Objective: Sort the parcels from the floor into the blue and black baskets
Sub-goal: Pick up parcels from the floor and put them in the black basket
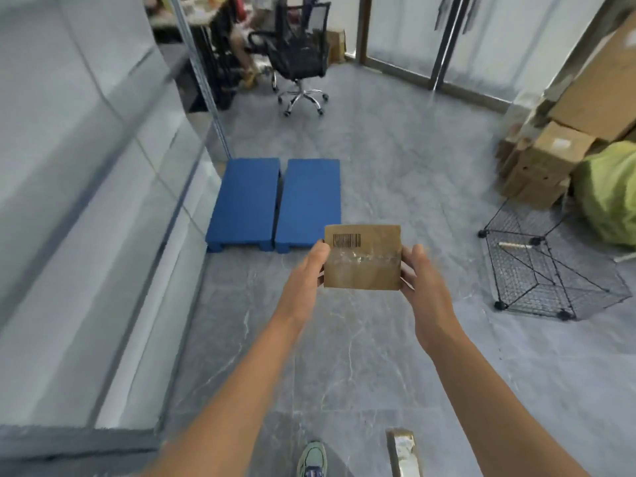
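Brown cardboard parcel point(363, 258), barcode showing, held in the air between both hands: the left hand point(308, 270) and right hand point(425, 280) each grip a side edge with curled fingers. Beyond it on the grey floor point(344, 356) sit two blue baskets point(246, 201); a black wire basket point(537, 277) stands to the right. Another parcel point(404, 452) lies beside a shoe point(311, 459), so sorting seems unfinished.

I am wearing the only camera on my head, and it is looking forward and down along my outstretched arms at the floor point(378, 339). My left hand point(306, 270) and right hand point(423, 280) are holding the parcel point(363, 266) near mid-frame, close to the lens. My shoe point(311, 457) is showing at the bottom edge, and the office chair point(299, 53) is standing far off at the top.
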`<state>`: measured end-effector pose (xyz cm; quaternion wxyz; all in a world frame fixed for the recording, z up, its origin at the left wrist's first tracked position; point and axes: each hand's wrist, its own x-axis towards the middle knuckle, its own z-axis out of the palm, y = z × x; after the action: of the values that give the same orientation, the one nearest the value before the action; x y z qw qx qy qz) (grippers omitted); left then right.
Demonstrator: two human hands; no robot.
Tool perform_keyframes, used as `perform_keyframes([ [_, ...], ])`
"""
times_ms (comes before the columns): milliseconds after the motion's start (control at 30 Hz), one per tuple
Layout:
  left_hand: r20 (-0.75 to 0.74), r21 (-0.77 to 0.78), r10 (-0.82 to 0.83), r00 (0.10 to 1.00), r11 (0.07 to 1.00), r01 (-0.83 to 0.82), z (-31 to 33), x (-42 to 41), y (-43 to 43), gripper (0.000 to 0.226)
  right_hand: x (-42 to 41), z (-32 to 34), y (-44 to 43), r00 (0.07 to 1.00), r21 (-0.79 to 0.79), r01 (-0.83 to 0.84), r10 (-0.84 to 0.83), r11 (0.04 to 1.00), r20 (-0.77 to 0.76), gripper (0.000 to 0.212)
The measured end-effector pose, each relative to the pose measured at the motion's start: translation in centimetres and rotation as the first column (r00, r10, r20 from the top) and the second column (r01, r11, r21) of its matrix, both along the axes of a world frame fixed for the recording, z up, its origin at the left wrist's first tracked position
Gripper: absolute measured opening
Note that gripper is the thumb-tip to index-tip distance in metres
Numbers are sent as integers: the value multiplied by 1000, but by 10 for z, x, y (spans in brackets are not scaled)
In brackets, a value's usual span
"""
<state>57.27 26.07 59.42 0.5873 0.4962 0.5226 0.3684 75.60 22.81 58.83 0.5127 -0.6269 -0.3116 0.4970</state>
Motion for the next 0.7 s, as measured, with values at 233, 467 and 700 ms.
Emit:
perform_keyframes([
  [233, 11, 39, 346, 938, 937, -346, 61, -45, -70, 35, -43, 54, -1, 941, 88, -338, 338, 937, 10, 39],
  [467, 17, 84, 646, 763, 760, -645, 98, -85, -177, 44, -108, 91, -48, 748, 114, -660, 663, 742, 17, 59],
  [700, 43, 114, 883, 468, 461, -880, 110, -129, -303, 33, -192, 104, -127, 481, 134, -871, 877, 473, 28, 42],
])
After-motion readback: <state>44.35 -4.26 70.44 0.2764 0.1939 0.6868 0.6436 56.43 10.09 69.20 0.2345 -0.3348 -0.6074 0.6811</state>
